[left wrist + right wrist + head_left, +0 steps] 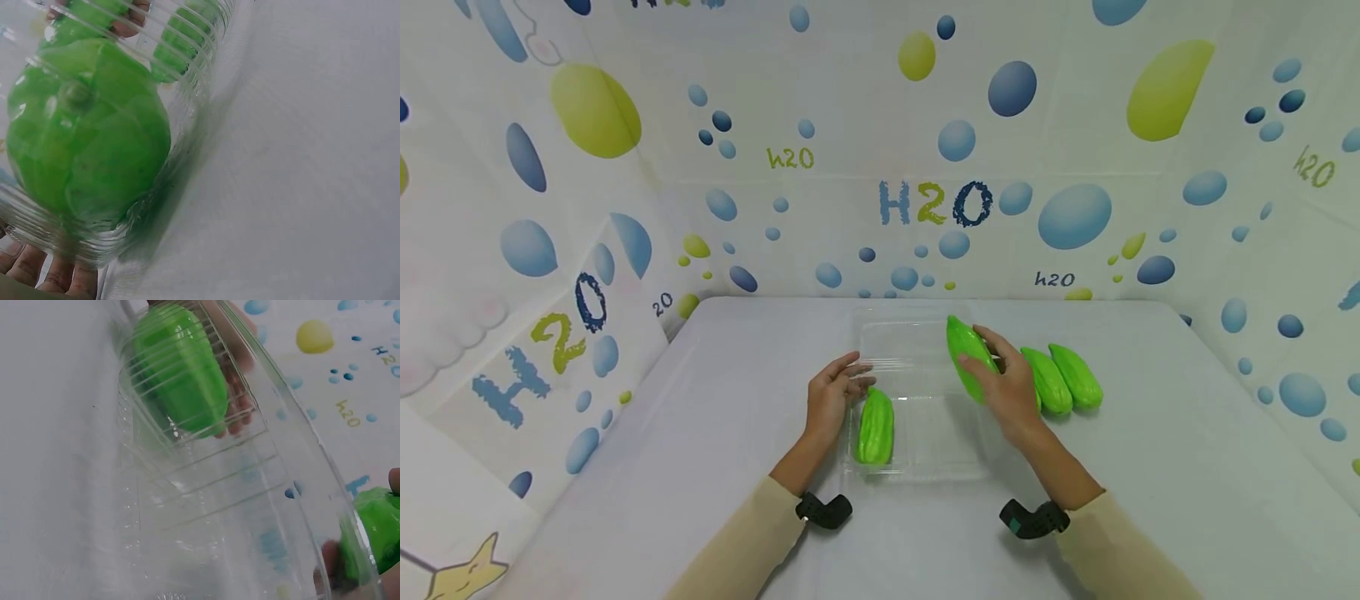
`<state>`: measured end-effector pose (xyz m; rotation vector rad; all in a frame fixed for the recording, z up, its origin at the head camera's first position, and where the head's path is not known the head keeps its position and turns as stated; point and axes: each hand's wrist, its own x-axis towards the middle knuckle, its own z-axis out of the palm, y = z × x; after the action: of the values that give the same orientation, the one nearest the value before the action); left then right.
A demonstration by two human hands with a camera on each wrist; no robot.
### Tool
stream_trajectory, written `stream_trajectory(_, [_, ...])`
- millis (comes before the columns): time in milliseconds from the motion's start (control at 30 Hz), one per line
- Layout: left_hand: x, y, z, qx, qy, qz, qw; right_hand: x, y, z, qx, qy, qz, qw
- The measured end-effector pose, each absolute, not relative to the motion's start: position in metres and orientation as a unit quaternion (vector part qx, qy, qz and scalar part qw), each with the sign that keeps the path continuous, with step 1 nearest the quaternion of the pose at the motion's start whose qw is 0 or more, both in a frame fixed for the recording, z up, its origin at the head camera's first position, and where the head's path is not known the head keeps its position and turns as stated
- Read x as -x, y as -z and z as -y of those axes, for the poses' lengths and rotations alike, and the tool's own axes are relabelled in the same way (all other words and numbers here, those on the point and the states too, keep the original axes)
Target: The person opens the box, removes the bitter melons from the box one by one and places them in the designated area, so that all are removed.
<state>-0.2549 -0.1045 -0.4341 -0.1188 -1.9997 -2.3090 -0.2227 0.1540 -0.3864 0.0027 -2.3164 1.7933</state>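
Gripping a green chayote (967, 360) above the clear tray (925, 454), the right hand (1011, 392) hovers at two o'clock; the left hand (832, 397), fingers relaxed, rests at the tray's nine o'clock beside another chayote (876, 427)

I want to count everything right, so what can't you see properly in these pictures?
- Head view: the clear tray has faint edges, so its back rim is hard to trace.
- Head view: the right hand covers part of the green vegetable it holds.
- Left wrist view: the left hand is cut off by the edge; only fingers show.
- Right wrist view: blurred tray walls.
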Motion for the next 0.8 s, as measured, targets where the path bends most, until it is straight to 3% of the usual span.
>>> stream_trajectory(333, [0.255,0.434,0.104,0.034,0.756,0.652,0.048,0.227,0.380,-0.170,0.020,-0.601,0.784,0.153])
stream_trajectory(800, [0.256,0.434,0.105,0.036,0.745,0.665,0.046,0.233,0.382,-0.182,0.036,-0.617,0.769,0.165])
